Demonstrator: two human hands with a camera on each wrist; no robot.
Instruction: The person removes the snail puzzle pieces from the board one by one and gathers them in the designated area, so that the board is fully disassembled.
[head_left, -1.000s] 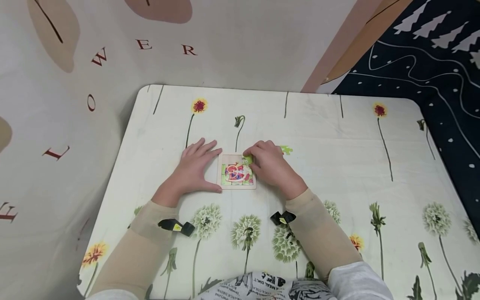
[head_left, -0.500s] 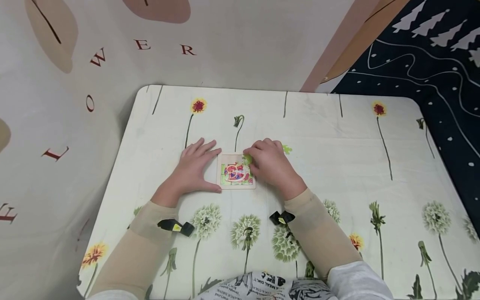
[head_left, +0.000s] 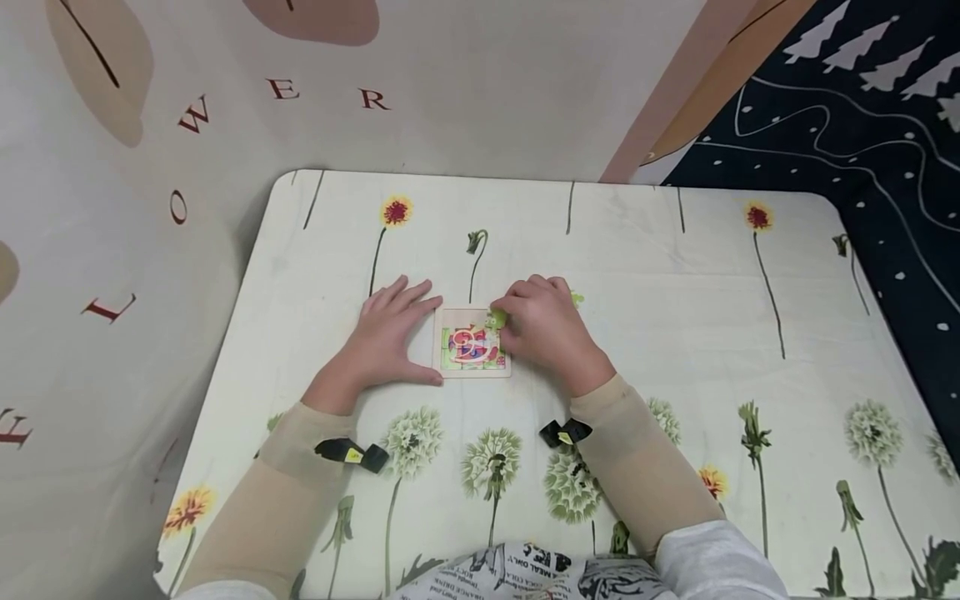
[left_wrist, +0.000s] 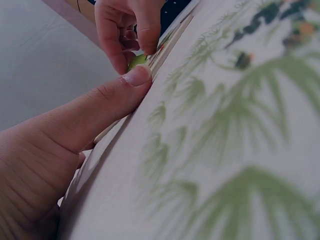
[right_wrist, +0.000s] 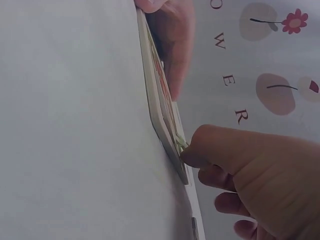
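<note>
Green puzzle piece (head_left: 496,318) at the far right corner of a pale wooden tray (head_left: 459,317); tray flat on the flower-print counter (head_left: 660,308). Tray largely filled with picture pieces (head_left: 474,346) in red, blue and green; plain wood showing along the far strip, to the left of the green puzzle piece.

State of hands: right hand (head_left: 546,327) drawn in to a pinch, thumb and forefinger on the green puzzle piece, remaining fingers curled. Left hand (head_left: 388,335) spread wide, fingers straight, nothing grasped; bracketing the tray's left side, forefinger beside the far corner, thumb at the near one. Probably bracing, judging by placement.

Second green piece (head_left: 577,298) on the counter just beyond the right hand, mostly hidden; outline and print not readable.

Step in hand, as judged: fitting the green puzzle piece into the far right corner. Seated or merely resting on top: not clear, given the covering fingers.

Next move, as judged: turning and nudging the piece until flush with rim and neighbours, then pressing flat with a fingertip. Bracing at the left edge advisable meanwhile, against sliding. After that, likely fetching the second green piece for the vacant strip.
</note>
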